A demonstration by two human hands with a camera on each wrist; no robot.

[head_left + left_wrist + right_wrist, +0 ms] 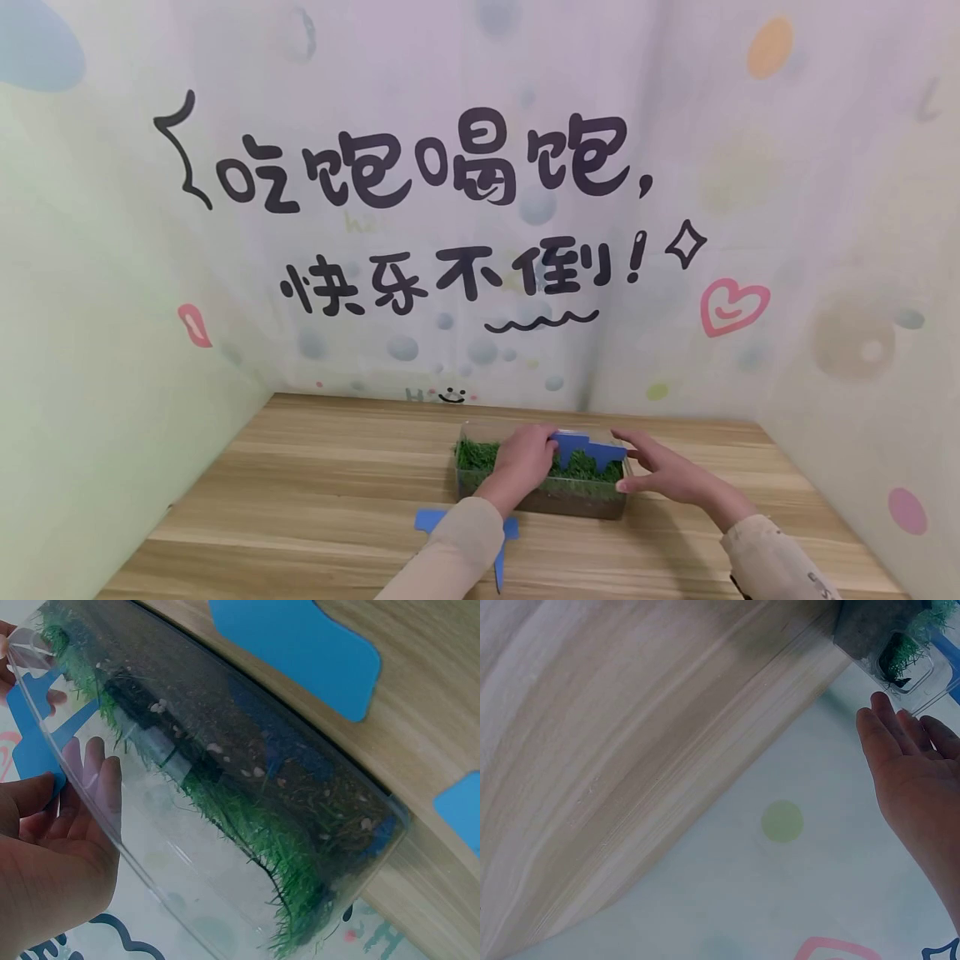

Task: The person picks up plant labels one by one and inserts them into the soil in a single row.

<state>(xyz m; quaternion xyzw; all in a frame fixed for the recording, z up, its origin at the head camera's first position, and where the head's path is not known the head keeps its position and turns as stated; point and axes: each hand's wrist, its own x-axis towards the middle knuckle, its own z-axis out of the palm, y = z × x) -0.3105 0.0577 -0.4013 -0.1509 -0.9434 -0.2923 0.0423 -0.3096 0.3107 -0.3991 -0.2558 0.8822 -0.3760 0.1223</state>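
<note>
A clear plastic box point(542, 500) holds dark soil with pebbles and green grass point(474, 455) on top. Two blue T-shaped plant labels stand side by side in its right half, one label point(573, 440) overlapping the other label point(609, 454). My left hand point(527, 454) reaches over the box and pinches the left label's head between thumb and fingers; the left wrist view shows this label point(37, 761) at the thumb tip. At the box's right end is my right hand point(663, 473), its fingers extended and spread near the wall; contact is unclear.
Another blue T-shaped label point(430, 520) lies on the wooden table point(315, 483) in front of the box, partly under the left sleeve point(461, 542). A printed cloth wall point(480, 367) rises behind the table's back edge.
</note>
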